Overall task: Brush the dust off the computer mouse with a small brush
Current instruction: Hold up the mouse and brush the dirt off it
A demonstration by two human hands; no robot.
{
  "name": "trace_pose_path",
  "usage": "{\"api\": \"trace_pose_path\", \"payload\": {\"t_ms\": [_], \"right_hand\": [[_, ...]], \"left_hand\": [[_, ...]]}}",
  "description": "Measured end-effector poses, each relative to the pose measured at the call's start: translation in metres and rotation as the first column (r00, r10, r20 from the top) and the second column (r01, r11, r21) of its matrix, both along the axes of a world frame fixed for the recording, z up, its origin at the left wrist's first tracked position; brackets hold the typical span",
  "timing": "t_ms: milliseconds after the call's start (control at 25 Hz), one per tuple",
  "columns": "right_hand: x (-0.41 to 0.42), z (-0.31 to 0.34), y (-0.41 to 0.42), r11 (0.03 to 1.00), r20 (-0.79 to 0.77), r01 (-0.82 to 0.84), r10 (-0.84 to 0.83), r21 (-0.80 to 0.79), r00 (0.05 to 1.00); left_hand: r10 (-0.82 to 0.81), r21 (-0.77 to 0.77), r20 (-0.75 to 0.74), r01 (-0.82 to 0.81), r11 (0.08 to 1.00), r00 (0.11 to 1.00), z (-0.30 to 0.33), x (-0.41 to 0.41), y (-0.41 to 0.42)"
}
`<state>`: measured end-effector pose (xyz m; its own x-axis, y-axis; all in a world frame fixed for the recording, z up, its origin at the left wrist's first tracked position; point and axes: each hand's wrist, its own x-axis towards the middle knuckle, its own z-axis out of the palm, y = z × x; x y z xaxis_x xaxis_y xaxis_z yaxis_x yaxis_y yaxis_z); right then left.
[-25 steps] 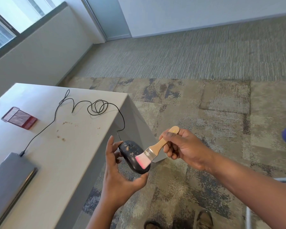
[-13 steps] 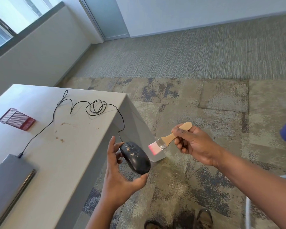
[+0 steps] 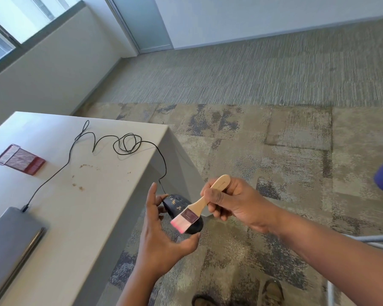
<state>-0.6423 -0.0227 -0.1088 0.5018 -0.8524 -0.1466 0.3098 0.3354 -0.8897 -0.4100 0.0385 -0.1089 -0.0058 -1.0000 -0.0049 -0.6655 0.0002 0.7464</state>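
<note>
Just past the corner of the white table point(image 3: 80, 217), over the patchy carpet point(image 3: 274, 173), my left hand point(image 3: 161, 237) cradles the black computer mouse point(image 3: 177, 203) between thumb and fingers, palm turned up and fingers curled round its sides. My right hand point(image 3: 234, 204) grips the wooden handle of the small brush point(image 3: 199, 206), wrist angled so the pink-tipped bristles lie against the mouse's rear half. Pale specks dot the mouse's front. Its black cable point(image 3: 124, 144) loops across the tabletop to a closed grey laptop point(image 3: 9, 244). A red mesh holder point(image 3: 20, 159) lies on its side nearby, with brown crumbs point(image 3: 82, 171) scattered on the surface.
</note>
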Motion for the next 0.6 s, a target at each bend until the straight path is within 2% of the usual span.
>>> {"api": "trace_pose_path", "payload": {"t_ms": [480,600], "right_hand": [[-0.03,0.0,-0.019,0.97,-0.097,-0.153,0.137,-0.191,0.986],[-0.038,-0.004,-0.025,0.956,-0.267,-0.18,0.114,-0.234,0.957]], "left_hand": [[0.017,-0.002,0.025,-0.017,1.0,1.0,0.001,-0.001,-0.002],[0.006,-0.009,0.028,-0.006,1.0,1.0,0.0,-0.001,-0.003]]}}
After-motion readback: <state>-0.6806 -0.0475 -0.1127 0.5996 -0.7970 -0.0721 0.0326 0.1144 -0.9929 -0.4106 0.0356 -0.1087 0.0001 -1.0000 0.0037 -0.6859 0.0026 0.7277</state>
